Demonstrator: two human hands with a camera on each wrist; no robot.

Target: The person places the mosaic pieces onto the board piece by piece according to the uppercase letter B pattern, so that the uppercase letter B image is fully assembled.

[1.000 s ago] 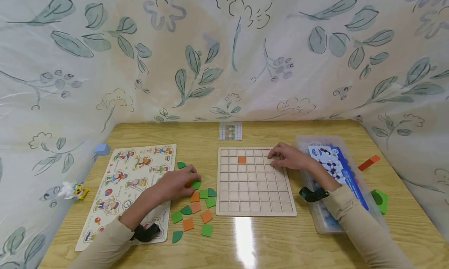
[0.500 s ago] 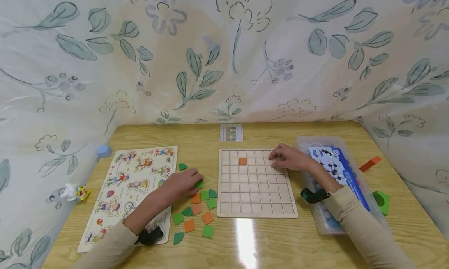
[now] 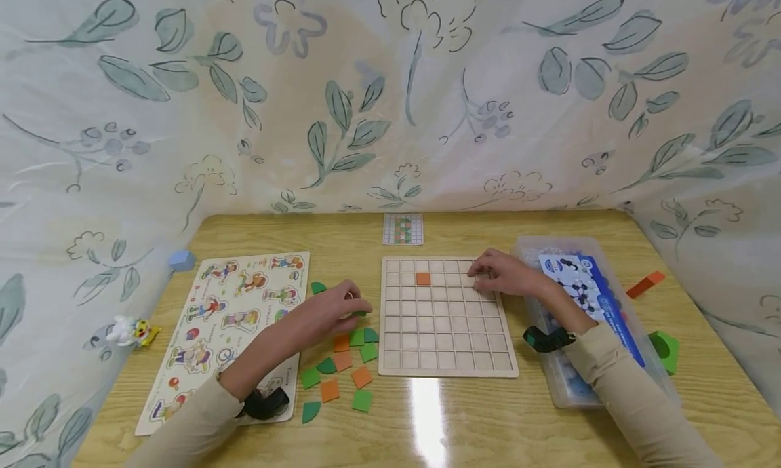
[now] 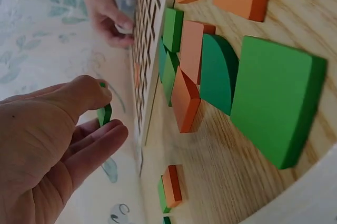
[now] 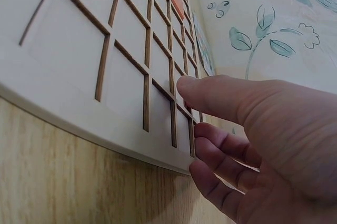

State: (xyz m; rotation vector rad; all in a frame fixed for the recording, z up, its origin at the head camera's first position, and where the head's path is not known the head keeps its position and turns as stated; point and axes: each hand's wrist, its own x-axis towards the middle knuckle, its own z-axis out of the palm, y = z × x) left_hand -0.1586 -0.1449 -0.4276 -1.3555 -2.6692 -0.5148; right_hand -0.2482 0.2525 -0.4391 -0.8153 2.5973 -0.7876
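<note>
Left hand (image 3: 332, 312) pinches small green flat tile (image 4: 104, 113) above loose orange and green tiles (image 3: 342, 363) on tabletop (image 3: 464, 420) — right hand (image 3: 503, 273), fingers relaxed, rests on pale wooden grid board (image 3: 445, 319) edge.

pattern card (image 3: 402, 228) too small to read, box (image 3: 634, 359) contents blurred

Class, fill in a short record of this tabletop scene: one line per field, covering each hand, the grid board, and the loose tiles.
Left hand: pinches a green tile lifted off the table
Right hand: rests on the grid board's far right corner
Grid board: flat on table, one orange tile in a cell
Loose tiles: green and orange, left of the board
</note>
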